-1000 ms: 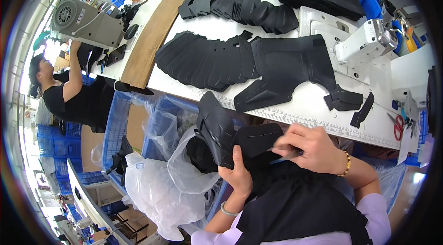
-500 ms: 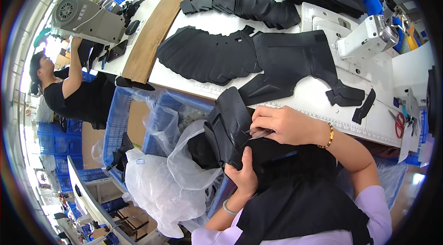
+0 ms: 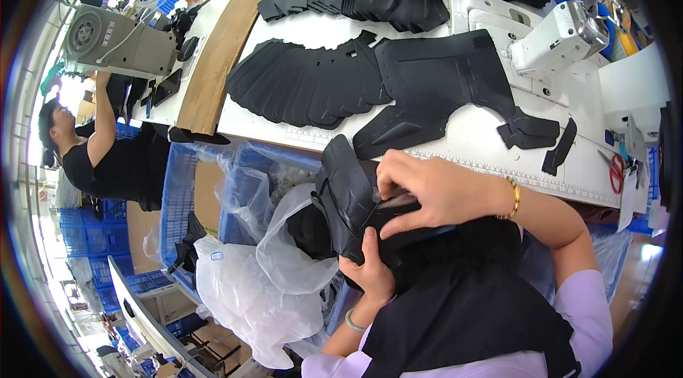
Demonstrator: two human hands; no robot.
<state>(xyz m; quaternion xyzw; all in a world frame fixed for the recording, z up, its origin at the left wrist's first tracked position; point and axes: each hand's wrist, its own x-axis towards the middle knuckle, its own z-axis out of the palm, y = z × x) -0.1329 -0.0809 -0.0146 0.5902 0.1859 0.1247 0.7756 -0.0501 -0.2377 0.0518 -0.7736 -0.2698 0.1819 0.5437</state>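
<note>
My left hand [image 3: 373, 271] grips a black, stitched shoe upper [image 3: 346, 182] from below, its thumb pressed on the near edge. The upper is bent and raised in front of my black apron [image 3: 469, 307], just off the table edge. Against its right side works my right hand [image 3: 445, 193], fingers curled and thumb reaching toward the left thumb. Between those fingers is a small greyish tool, mostly hidden; I cannot make out its kind. On the white table [image 3: 491, 140] beyond, another flat black upper [image 3: 434, 76] lies beside a fanned row of black pieces [image 3: 306, 83].
A second row of black pieces [image 3: 356, 1] and a white sewing machine [image 3: 558, 36] stand farther back. Red-handled scissors [image 3: 617, 173] lie at the right edge. Blue crates [image 3: 181, 186] with plastic bags [image 3: 249, 293] are at left, where another person [image 3: 114, 157] works at a machine.
My right thumb has moved apart from its fingers and down, and the tool's pointed metal tip no longer shows. My left hand keeps its hold on the upper. The view has shifted slightly.
</note>
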